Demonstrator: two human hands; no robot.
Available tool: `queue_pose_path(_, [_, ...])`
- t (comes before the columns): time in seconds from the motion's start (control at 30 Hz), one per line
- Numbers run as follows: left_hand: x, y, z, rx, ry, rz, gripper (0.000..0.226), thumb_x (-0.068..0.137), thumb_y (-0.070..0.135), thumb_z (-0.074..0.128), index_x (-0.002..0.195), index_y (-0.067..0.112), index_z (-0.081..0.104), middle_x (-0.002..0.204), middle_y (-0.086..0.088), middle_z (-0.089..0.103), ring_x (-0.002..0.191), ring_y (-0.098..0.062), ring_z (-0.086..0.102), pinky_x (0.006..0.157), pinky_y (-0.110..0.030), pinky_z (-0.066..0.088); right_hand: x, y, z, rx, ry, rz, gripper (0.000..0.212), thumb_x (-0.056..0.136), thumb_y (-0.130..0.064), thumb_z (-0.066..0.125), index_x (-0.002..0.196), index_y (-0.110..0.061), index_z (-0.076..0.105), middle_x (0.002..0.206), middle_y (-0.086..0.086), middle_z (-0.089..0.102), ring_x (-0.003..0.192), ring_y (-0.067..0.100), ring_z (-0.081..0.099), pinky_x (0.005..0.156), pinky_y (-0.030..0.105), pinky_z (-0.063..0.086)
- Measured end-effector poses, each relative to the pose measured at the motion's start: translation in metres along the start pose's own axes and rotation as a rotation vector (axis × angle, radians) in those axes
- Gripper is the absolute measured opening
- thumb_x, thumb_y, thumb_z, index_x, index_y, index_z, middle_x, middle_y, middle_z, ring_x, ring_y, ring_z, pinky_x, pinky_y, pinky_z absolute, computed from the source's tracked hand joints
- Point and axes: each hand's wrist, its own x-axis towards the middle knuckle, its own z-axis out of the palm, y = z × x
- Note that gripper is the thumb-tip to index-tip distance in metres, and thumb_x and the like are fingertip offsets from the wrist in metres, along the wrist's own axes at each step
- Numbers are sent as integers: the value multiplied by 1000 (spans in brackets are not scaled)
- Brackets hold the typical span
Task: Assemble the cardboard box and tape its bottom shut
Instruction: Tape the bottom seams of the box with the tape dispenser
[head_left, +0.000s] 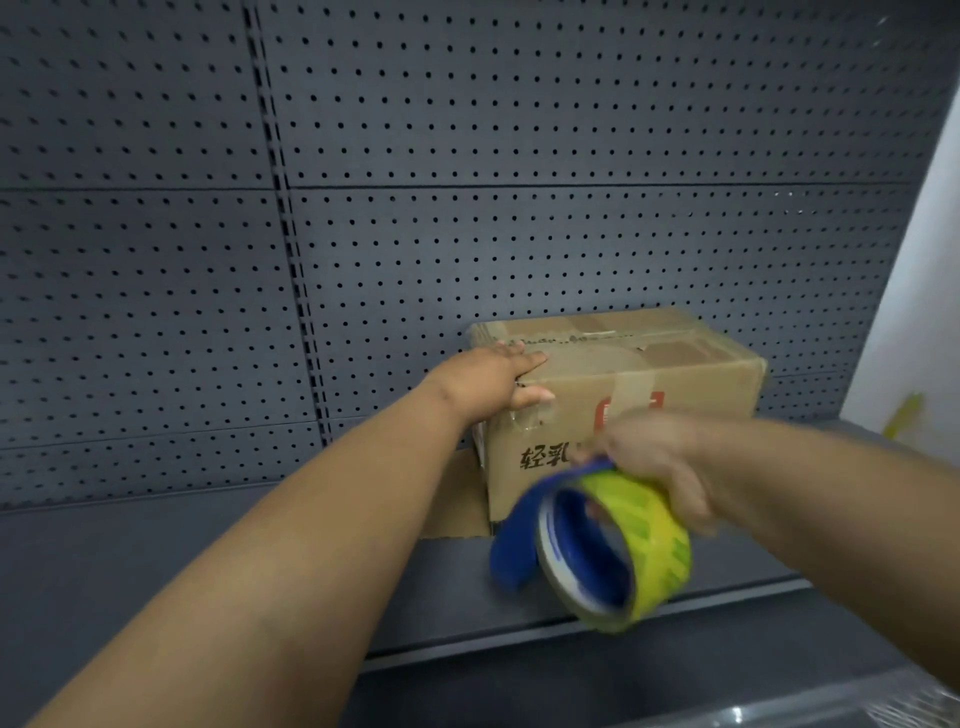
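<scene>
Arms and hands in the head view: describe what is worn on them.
Both forearms are bare as far as the frame shows, with no sleeves visible. The left hand has no glove, ring, or watch. The right hand is motion-blurred; no glove or wristband can be made out.

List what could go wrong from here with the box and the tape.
1. The left hand steadies the box only at its top left corner; a pull on the tape could slide or turn it on the shelf.
2. The right hand holds the tape roll off the box, blurred in motion; the strip may land crooked or stick to itself.
3. A flap juts out at the lower left and could catch.
</scene>
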Motion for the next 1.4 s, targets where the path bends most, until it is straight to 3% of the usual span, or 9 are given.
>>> queue_pose_path(0.1, [0,2,3,-36,7,-7,65,92,53,37,148,25,17,157,-6,13,144,-22,11,115,-35,12,12,16,16,-18,-8,42,15,90,-15,52,82,-6,61,107,22,63,99,34,61,93,43,49])
queue_pose_path(0.2, [-1,1,3,-109,5,-43,65,91,53,39,148,27,19,157,-4,14,144,-21,11,115,-35,12,21,13,12,17,9,52,18,88,-17,56,78,-2,59,92,22,64,84,35,63,87,49,52])
queue_pose_path(0.33, [-1,2,0,-138,-1,-42,64,92,48,43,148,28,18,157,-3,13,144,-20,11,114,-34,12,32,-11,-10,117,-30,18,22,90,-20,53,75,-5,57,60,15,60,42,25,58,52,31,55])
queue_pose_path(0.43, [-4,3,-4,-107,-21,-43,65,94,5,40,148,26,11,158,-3,8,144,-19,9,114,-31,13,30,-26,-27,117,-68,11,27,91,-24,52,71,-7,57,38,5,56,27,16,51,35,20,47])
queue_pose_path(0.57, [-4,3,-6,-144,-45,-38,63,96,14,43,148,26,10,158,-1,8,144,-17,8,117,-33,13,21,-43,-46,64,-82,-40,27,90,-26,54,72,-6,58,35,4,54,27,13,50,33,17,44])
queue_pose_path(0.7, [-5,3,-4,-299,-38,-89,81,76,44,70,143,30,27,149,4,34,134,-19,34,109,-36,32,15,-58,-68,193,-54,-206,23,90,-26,55,74,-9,59,36,2,54,28,10,50,34,16,45])
queue_pose_path(0.97, [-3,2,-6,-92,-143,-29,115,69,46,75,149,23,-5,158,0,-4,145,-18,-5,118,-35,8,41,-45,-92,414,197,-562,40,87,-42,56,83,-3,63,83,9,66,74,23,61,77,38,50])
queue_pose_path(1.13, [-4,2,-2,-61,-124,-29,114,69,46,75,148,25,-4,158,1,-4,144,-17,-5,116,-33,6,65,-21,-114,230,386,-710,67,87,-54,44,92,12,51,77,13,52,70,21,47,68,34,35])
queue_pose_path(1.4, [-1,1,0,-64,-103,-43,106,70,50,72,148,30,2,157,5,-1,144,-11,-4,116,-30,6,108,28,-170,-71,732,-762,41,94,-37,42,65,-9,39,61,1,40,53,15,35,48,28,27])
